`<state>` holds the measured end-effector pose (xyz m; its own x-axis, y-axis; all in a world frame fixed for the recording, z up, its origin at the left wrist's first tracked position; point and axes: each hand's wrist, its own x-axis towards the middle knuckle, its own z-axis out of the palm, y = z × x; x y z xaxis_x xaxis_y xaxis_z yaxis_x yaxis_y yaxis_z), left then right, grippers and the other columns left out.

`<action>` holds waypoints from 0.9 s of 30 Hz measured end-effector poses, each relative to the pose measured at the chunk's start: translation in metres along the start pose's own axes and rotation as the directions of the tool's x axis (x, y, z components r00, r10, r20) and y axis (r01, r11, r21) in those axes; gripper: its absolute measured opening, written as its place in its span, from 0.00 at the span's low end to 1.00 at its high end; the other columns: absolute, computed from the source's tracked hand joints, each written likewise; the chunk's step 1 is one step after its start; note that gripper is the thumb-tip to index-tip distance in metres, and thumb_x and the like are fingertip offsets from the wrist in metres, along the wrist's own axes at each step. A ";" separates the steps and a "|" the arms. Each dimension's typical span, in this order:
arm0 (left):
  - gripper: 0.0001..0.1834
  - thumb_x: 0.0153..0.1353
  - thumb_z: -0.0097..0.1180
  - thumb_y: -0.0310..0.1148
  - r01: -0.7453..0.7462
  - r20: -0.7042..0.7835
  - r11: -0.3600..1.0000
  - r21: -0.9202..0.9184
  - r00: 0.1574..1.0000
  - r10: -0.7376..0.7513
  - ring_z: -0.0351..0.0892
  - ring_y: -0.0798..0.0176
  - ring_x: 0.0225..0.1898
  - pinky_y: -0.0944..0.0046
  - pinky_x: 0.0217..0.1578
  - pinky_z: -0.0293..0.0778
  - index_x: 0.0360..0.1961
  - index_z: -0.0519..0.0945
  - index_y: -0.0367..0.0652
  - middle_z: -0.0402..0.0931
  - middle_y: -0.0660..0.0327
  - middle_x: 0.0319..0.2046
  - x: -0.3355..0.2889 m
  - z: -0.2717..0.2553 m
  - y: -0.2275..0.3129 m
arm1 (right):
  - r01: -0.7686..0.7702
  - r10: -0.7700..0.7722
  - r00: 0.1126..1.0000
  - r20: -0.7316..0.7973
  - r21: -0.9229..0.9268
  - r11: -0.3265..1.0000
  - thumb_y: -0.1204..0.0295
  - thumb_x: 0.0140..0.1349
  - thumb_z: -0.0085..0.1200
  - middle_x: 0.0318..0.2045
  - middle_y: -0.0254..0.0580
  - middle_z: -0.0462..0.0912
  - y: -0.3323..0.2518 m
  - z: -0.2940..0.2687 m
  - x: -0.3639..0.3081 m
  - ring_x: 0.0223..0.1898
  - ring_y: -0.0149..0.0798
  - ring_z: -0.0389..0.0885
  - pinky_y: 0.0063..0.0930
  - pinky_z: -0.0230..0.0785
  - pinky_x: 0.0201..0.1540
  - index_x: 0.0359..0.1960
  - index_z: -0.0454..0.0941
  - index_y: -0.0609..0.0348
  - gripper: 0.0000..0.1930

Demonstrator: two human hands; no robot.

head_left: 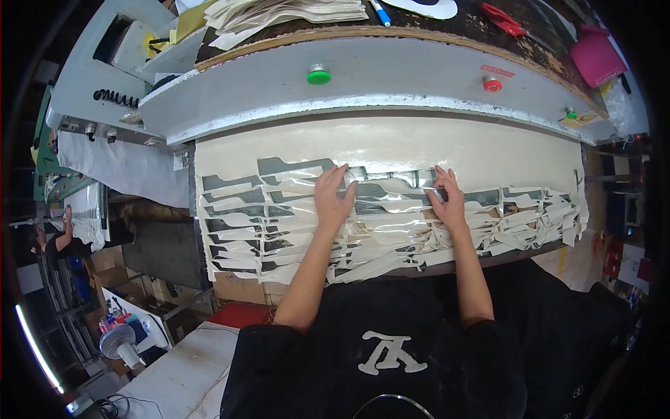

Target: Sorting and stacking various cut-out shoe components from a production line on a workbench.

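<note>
A shiny metal cutting die [399, 174], long and narrow with open cells, lies on a cream sheet [391, 143]. My left hand [333, 194] grips its left end, the thumb at the near side and the fingers at the far side. At the other end, my right hand [447, 199] pinches the metal rim between thumb and fingers. Nearer to me the sheet is cut into thin strips of leftover webbing [293, 230], with dark, long-shaped openings between them. On the right this webbing is torn and tangled.
Beyond the sheet runs a grey machine beam [391, 77] with a green button [319, 75] and a red button [492, 84]. On its top lie cream cut pieces [279, 17], a blue marker [381, 12] and red-handled scissors [504, 19]. A fan [120, 343] stands lower left; another person [61, 237] is far left.
</note>
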<state>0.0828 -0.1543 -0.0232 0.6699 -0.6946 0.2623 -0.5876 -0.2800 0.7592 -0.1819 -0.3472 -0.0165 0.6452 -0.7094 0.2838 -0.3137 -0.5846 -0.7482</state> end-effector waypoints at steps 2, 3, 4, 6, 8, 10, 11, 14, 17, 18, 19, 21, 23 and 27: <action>0.28 0.59 0.74 0.34 0.010 0.002 1.000 0.006 1.000 -0.010 0.79 0.43 0.63 0.47 0.66 0.72 0.61 0.86 0.46 0.83 0.46 0.58 0.000 0.000 -0.001 | -0.001 0.001 1.000 -0.001 -0.004 1.000 0.78 0.60 0.70 0.58 0.61 0.86 -0.001 0.000 0.001 0.70 0.57 0.79 0.58 0.55 0.80 0.38 0.78 0.59 0.11; 0.28 0.59 0.74 0.34 0.009 0.005 1.000 0.004 1.000 -0.009 0.79 0.43 0.63 0.47 0.66 0.72 0.61 0.86 0.46 0.83 0.46 0.58 0.000 0.000 -0.001 | 0.007 -0.007 1.000 0.001 0.000 1.000 0.78 0.60 0.70 0.58 0.61 0.86 -0.001 -0.001 0.002 0.70 0.57 0.79 0.58 0.55 0.80 0.38 0.78 0.59 0.11; 0.28 0.59 0.74 0.35 0.004 0.003 1.000 0.019 1.000 -0.004 0.79 0.43 0.63 0.47 0.66 0.72 0.62 0.85 0.47 0.83 0.46 0.59 0.001 0.001 -0.002 | 0.018 -0.018 1.000 0.003 0.005 1.000 0.78 0.60 0.70 0.57 0.60 0.87 0.001 -0.001 0.003 0.69 0.57 0.79 0.58 0.55 0.80 0.38 0.78 0.59 0.11; 0.28 0.59 0.74 0.35 -0.005 -0.001 0.999 0.031 1.000 0.005 0.79 0.43 0.63 0.47 0.66 0.72 0.62 0.85 0.47 0.83 0.46 0.59 0.001 0.001 -0.003 | 0.016 -0.016 1.000 0.006 -0.004 1.000 0.78 0.60 0.70 0.59 0.61 0.86 0.001 0.000 0.000 0.70 0.57 0.78 0.57 0.55 0.80 0.40 0.78 0.59 0.12; 0.28 0.59 0.74 0.35 -0.018 -0.001 0.999 0.028 1.000 0.018 0.79 0.42 0.63 0.47 0.67 0.72 0.61 0.85 0.45 0.82 0.45 0.60 0.002 -0.001 -0.002 | 0.027 -0.027 1.000 0.010 -0.009 1.000 0.78 0.60 0.70 0.60 0.61 0.85 -0.003 -0.003 0.002 0.71 0.57 0.77 0.57 0.55 0.80 0.41 0.78 0.58 0.12; 0.27 0.60 0.73 0.35 -0.028 0.003 0.999 -0.023 1.000 0.028 0.79 0.42 0.62 0.47 0.66 0.73 0.61 0.85 0.43 0.83 0.45 0.59 0.005 -0.006 0.005 | 0.006 -0.006 1.000 0.007 -0.028 1.000 0.77 0.59 0.70 0.63 0.59 0.83 -0.014 -0.007 0.001 0.71 0.58 0.77 0.55 0.58 0.78 0.46 0.79 0.58 0.15; 0.27 0.61 0.73 0.34 -0.030 0.012 0.997 -0.067 0.999 0.030 0.80 0.42 0.62 0.47 0.65 0.74 0.61 0.85 0.41 0.83 0.44 0.58 0.006 -0.012 0.007 | 0.045 -0.051 0.997 -0.055 -0.100 0.994 0.76 0.58 0.72 0.62 0.57 0.82 -0.036 -0.011 0.000 0.67 0.58 0.79 0.53 0.65 0.73 0.51 0.79 0.57 0.20; 0.26 0.62 0.71 0.33 -0.027 -0.064 0.993 -0.117 0.998 0.020 0.82 0.40 0.59 0.48 0.63 0.76 0.60 0.84 0.38 0.84 0.43 0.56 0.007 -0.031 0.019 | 0.086 -0.112 0.973 -0.200 -0.132 0.988 0.75 0.57 0.73 0.56 0.54 0.86 -0.081 -0.022 -0.029 0.59 0.58 0.82 0.49 0.71 0.66 0.50 0.80 0.57 0.20; 0.22 0.65 0.70 0.31 -0.042 -0.129 0.965 -0.261 0.992 0.008 0.89 0.52 0.47 0.56 0.54 0.81 0.60 0.84 0.36 0.88 0.49 0.46 0.017 -0.053 0.040 | -0.045 0.035 0.977 0.210 0.043 0.998 0.67 0.58 0.74 0.50 0.49 0.88 -0.090 -0.017 -0.084 0.51 0.51 0.85 0.44 0.74 0.58 0.44 0.86 0.58 0.15; 0.22 0.66 0.70 0.30 0.041 -0.107 0.917 -0.398 0.990 -0.091 0.89 0.57 0.44 0.59 0.51 0.82 0.60 0.84 0.36 0.89 0.51 0.43 0.021 -0.060 0.050 | -0.032 0.024 0.982 0.186 0.041 0.999 0.67 0.58 0.74 0.50 0.49 0.88 -0.095 -0.017 -0.096 0.51 0.51 0.85 0.44 0.74 0.58 0.44 0.86 0.58 0.15; 0.18 0.67 0.72 0.30 -0.025 -0.170 0.918 -0.397 0.984 -0.047 0.87 0.67 0.37 0.66 0.43 0.82 0.55 0.85 0.33 0.89 0.56 0.37 0.025 -0.066 0.058 | 0.041 -0.061 0.921 0.385 0.058 0.997 0.64 0.58 0.74 0.49 0.49 0.87 -0.110 -0.016 -0.103 0.51 0.52 0.85 0.45 0.75 0.57 0.45 0.87 0.57 0.17; 0.17 0.66 0.73 0.32 -0.063 -0.204 0.891 -0.449 0.978 -0.034 0.86 0.69 0.35 0.67 0.40 0.81 0.50 0.86 0.33 0.88 0.58 0.35 0.032 -0.082 0.071 | 0.117 -0.142 0.825 0.546 0.081 0.990 0.61 0.57 0.75 0.47 0.48 0.87 -0.128 -0.012 -0.120 0.51 0.52 0.84 0.45 0.75 0.57 0.47 0.87 0.57 0.20; 0.16 0.64 0.78 0.36 -0.056 -0.257 0.825 -0.562 0.960 -0.110 0.78 0.76 0.27 0.73 0.30 0.75 0.33 0.85 0.34 0.84 0.64 0.26 0.039 -0.095 0.094 | 0.154 -0.119 0.862 0.493 -0.030 0.988 0.57 0.56 0.76 0.44 0.47 0.86 -0.135 -0.007 -0.138 0.50 0.54 0.83 0.45 0.76 0.56 0.51 0.88 0.55 0.24; 0.23 0.64 0.78 0.40 -0.039 -0.330 0.907 -0.420 0.937 -0.112 0.70 0.76 0.22 0.72 0.26 0.66 0.22 0.80 0.37 0.78 0.67 0.18 0.041 -0.125 0.129 | 0.160 -0.102 0.899 0.426 -0.104 0.982 0.58 0.54 0.77 0.41 0.47 0.84 -0.134 0.002 -0.153 0.49 0.54 0.83 0.46 0.76 0.55 0.53 0.88 0.55 0.26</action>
<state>0.0911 -0.1356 0.1598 0.8435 -0.4009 0.3575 -0.3689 0.0514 0.9281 -0.2371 -0.1596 0.0393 0.9086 -0.4108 0.0758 -0.2772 -0.7286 -0.6263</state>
